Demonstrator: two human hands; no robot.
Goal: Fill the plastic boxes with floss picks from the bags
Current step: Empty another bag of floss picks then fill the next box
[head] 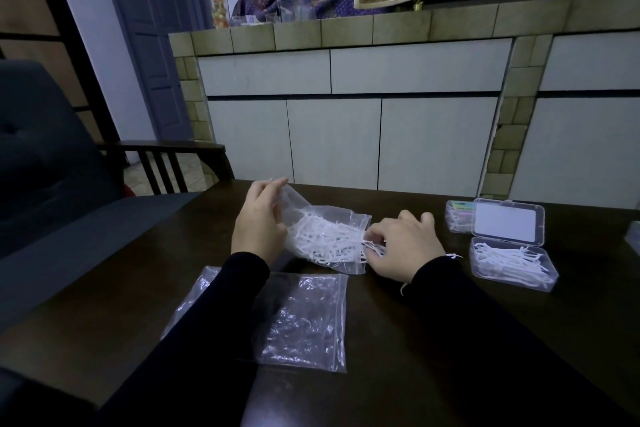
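Right hand: right hand (403, 248), centre of the frame, fingers curled at the bag's open mouth, pinching a few floss picks (372, 248) that stick out of it.
Left hand: left hand (259, 218), just left of centre, grips the closed end of the bag (325, 236) and holds it raised, so the bag slopes down toward the right.
Bag axis: long axis runs left to right, mouth facing the right hand.
Box: open box (512, 265) lies at centre right of the frame, beyond the right hand, partly filled with picks, lid (507, 221) standing back behind it.
Key relation: box sits to the right of the mouth, in line with the bag; right hand is between them and nearer.
Empty bags: two flat bags (301, 319) lie lower centre, near the sleeves.
Next move, judged: carry the pinched picks rightward into the box.
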